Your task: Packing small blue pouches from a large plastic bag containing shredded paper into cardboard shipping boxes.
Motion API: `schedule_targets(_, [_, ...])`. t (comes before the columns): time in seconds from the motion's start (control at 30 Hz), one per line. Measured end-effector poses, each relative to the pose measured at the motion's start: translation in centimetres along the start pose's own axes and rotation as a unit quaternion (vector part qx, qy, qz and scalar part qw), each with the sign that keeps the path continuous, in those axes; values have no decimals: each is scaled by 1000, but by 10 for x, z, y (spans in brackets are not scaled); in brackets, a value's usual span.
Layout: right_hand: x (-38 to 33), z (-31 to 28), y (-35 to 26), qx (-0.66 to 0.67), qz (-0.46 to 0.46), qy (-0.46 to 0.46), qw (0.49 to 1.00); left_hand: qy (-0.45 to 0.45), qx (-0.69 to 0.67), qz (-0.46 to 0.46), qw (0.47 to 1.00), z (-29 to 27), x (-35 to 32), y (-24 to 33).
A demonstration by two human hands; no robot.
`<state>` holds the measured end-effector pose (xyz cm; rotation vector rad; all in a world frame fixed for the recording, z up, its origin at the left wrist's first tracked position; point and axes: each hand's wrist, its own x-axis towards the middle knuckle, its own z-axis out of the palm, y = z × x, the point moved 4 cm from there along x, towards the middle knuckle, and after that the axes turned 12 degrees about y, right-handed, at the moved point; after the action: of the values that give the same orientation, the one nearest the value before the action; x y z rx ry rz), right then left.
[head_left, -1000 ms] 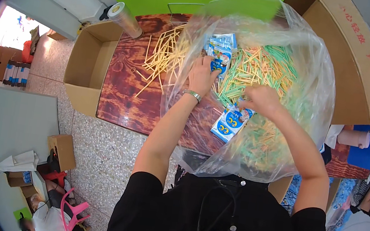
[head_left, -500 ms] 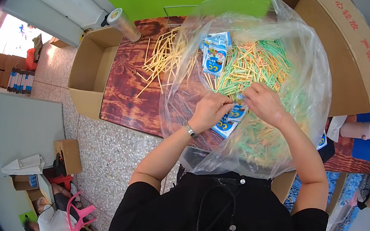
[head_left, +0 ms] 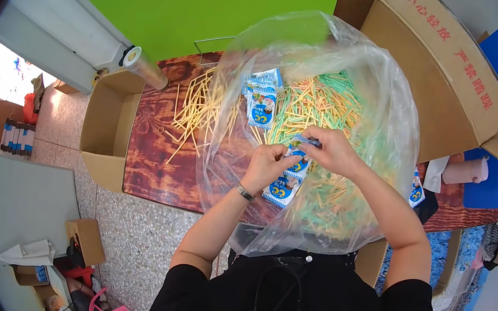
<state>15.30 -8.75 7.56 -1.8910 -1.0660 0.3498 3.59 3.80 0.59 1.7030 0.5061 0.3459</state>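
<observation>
Both my hands are over a large clear plastic bag point(head_left: 393, 80) lying open on the table. My left hand point(head_left: 263, 169) is closed, thumb and fingers pinching the left side of a small blue-and-white sachet point(head_left: 300, 165). My right hand point(head_left: 333, 151) pinches the top edge of that same sachet. Just below it lies another blue-and-white sachet point(head_left: 281, 190). Thin sticks point(head_left: 317, 101) in green, orange and yellow heap up inside the bag, beyond my hands. A small stack of similar sachets point(head_left: 261, 107) rests at the heap's left.
Loose yellow sticks point(head_left: 195, 110) are spread on the reddish wooden table point(head_left: 152, 164). A clear canister point(head_left: 145, 68) stands at the back left, beside an open cardboard box point(head_left: 110, 114). A large carton point(head_left: 427, 66) rises at the right, near a pink cylinder point(head_left: 466, 171).
The whole view has shifted a little. My right fingers now grip the sachet's top edge, and more of its printed face shows between my hands.
</observation>
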Motion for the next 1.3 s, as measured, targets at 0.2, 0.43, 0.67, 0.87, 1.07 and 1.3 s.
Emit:
schedule_targets(0.2, [46,-27,37,133,-45,6,990,63,-37,4,997,1,9,10])
schedule_targets(0.43, [120,-75,139,-413,23,-2,911,68,-21,17,997,3,13,-9])
schedule_targets(0.67, [129,-68,154,-400,-75,-60,911,82,-51,-28,995,3,16,-16])
schedule_targets(0.87, [125,-72,159,-370,-97,-1,924,77,-42,8,996,6,22,-20])
schedule_targets(1.07, [108,-87,161,-351,-87,86,928,79,-62,8,995,5,18,-8])
schedule_targets(1.3, [67,-83,142,117,212,43,969,65,-152,-15,986,2,16,-4])
